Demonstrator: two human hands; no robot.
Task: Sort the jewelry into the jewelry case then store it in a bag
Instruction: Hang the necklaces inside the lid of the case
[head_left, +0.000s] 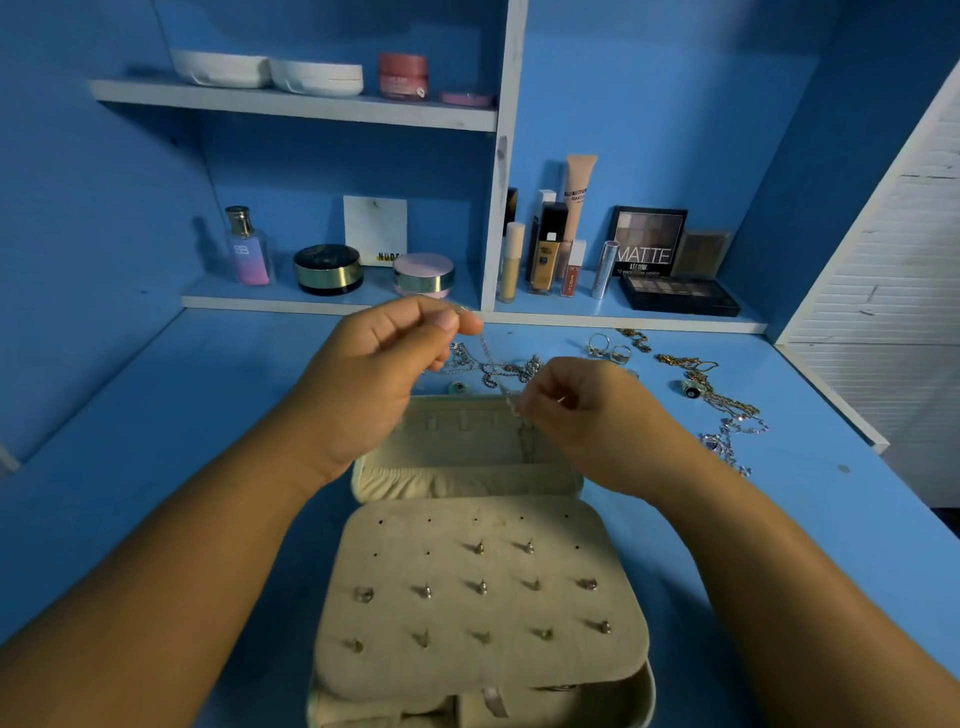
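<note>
Over the jewelry case (415, 545), chain (487, 349) pinched by left grip (374, 374) and right grip (587, 410).

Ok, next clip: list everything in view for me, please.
jewelry case: one, beige, open, centre of the desk
stud earrings: twelve, metallic, pinned in the case's front panel
thin chain: one, silver, strung between both hands above the case
loose chains: several, silver and gold, behind and right of the case
rings: a few, silver, behind the case
cosmetics: many, mixed colours, on the shelves
desk: one, blue
left hand: pinches the chain's upper end
right hand: pinches its lower end
</note>
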